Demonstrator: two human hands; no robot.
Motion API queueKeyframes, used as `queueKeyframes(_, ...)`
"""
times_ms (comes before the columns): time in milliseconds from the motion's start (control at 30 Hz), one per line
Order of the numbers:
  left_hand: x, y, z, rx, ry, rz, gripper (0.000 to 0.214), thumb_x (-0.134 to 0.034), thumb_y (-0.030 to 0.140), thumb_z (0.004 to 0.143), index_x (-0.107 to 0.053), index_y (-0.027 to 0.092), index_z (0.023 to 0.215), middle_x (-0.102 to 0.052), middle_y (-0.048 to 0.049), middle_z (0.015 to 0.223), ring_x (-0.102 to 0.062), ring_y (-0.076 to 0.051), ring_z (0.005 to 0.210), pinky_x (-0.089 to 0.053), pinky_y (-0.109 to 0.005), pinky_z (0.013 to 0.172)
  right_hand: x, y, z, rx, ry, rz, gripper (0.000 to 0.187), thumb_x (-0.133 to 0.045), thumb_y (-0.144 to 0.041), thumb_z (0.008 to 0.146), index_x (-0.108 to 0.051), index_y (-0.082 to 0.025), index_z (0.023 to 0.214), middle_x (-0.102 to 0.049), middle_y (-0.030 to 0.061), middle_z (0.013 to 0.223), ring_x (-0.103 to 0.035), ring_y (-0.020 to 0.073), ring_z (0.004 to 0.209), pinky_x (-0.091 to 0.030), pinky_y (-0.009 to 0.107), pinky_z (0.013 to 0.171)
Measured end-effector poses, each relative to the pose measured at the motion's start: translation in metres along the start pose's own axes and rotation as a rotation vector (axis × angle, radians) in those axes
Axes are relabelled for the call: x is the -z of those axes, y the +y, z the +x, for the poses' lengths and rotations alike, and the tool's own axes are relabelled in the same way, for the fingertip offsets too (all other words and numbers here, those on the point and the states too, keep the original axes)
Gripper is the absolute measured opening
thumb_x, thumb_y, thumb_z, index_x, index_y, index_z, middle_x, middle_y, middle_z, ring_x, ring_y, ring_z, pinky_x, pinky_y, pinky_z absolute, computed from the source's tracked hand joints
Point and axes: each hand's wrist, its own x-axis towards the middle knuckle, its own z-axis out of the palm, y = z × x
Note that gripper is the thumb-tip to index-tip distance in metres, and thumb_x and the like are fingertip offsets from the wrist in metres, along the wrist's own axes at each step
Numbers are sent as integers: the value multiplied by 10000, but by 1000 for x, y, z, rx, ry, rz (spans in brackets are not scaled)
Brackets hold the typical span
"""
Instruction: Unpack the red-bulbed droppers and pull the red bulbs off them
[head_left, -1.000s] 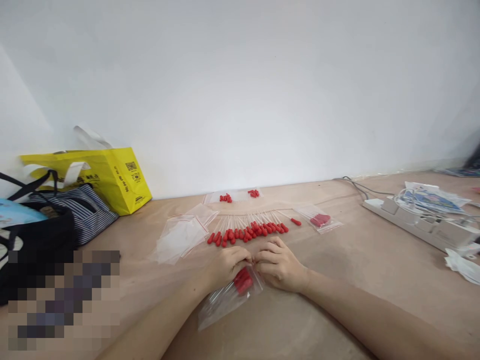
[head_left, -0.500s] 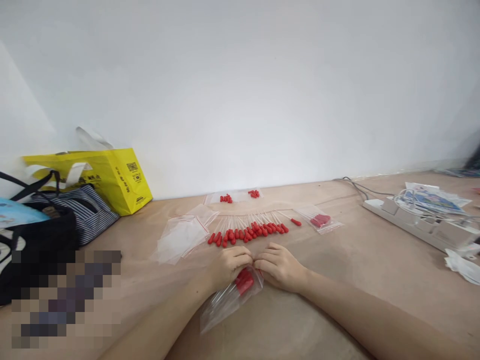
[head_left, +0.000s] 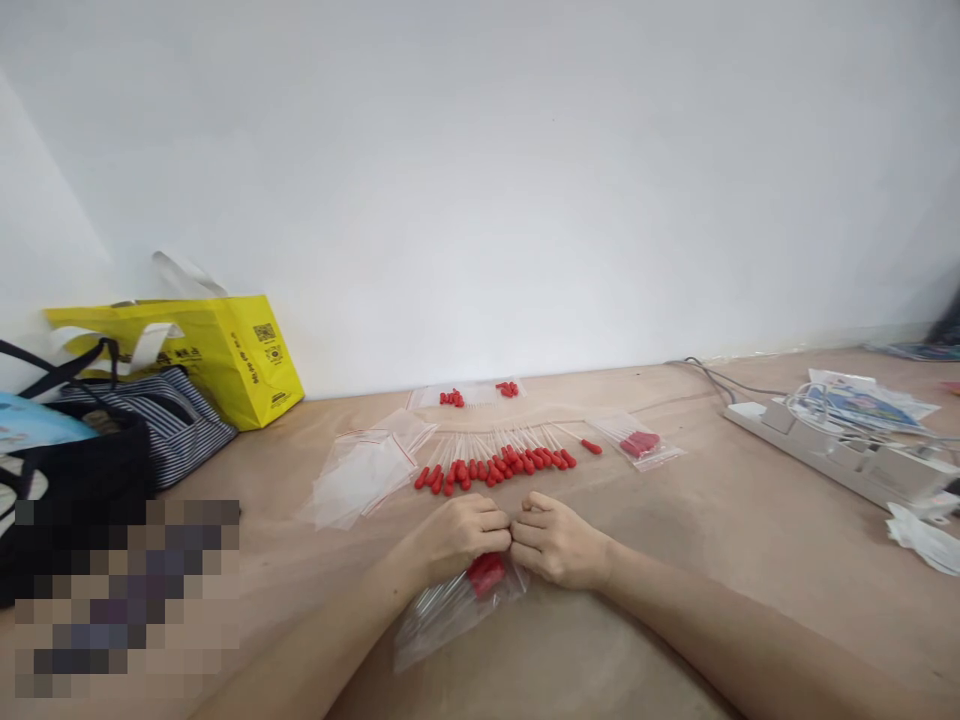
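Observation:
My left hand (head_left: 466,535) and my right hand (head_left: 555,540) meet at the top edge of a clear zip bag (head_left: 442,630), fingers closed on it. Inside the bag lie glass droppers with red rubber bulbs (head_left: 486,574); my left hand partly covers them. Beyond my hands, a row of loose droppers (head_left: 495,465) lies with the red bulbs toward me. A single dropper (head_left: 591,446) rests apart at the row's right end. To the right is another zip bag (head_left: 652,455) holding red-bulbed droppers. Flat zip bags (head_left: 364,475) are piled left of the row.
Further bagged droppers (head_left: 469,396) lie against the wall. At left stand a yellow bag (head_left: 255,370), a striped pouch (head_left: 184,430) and a black bag (head_left: 90,510). A power strip (head_left: 810,445) with cables, printed packets (head_left: 862,400) and a crumpled tissue (head_left: 924,535) are at right.
My hands have pressed closer together along the bag's edge, and my right fingers have curled more. The bag has shifted slightly down and left. The loose droppers have not moved.

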Motion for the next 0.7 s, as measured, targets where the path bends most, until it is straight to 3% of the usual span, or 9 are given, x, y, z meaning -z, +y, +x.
queueKeyframes(200,0,-5,-3,63,0,-38,244,-358,143,877,-519,166,695,-601,-13,778,-518,-147,762,-408,-282,684,-1,7,-6,-9,-107,35,292,-325,-112,874,-473,-175,630,-503,-3,624,-390,117,610,-247,278,608)
queueKeyframes(333,5,4,-7,403,25,-171,168,-405,180,856,-544,176,951,-564,-64,1089,-502,-177,1005,-426,-317,836,1,11,-13,-112,-125,116,205,-400,-80,792,-465,-176,622,-531,-1,641,-414,126,652,-253,272,595)
queueKeyframes(433,11,22,-18,599,-23,-331,346,-465,295,830,-449,181,1157,-517,-86,1185,-475,-197,1083,-416,-355,902,4,12,-18,-246,-147,202,165,-429,-67,710,-450,-181,593,-513,-3,600,-422,130,641,-264,265,575)
queueKeyframes(567,14,38,-41,670,-83,-437,509,-434,350,839,-292,213,1308,-393,-95,1326,-377,-229,1196,-353,-415,974,9,14,-20,-396,-181,404,139,-455,-61,630,-512,-185,657,-543,-5,639,-457,130,664,-324,249,621)
queueKeyframes(700,12,35,-52,613,-119,-473,560,-448,366,829,-244,240,1335,-346,-70,1361,-327,-228,1233,-286,-434,1018,15,18,-21,-431,-202,662,284,-473,-87,616,-598,-176,856,-631,11,845,-516,140,762,-350,283,733)
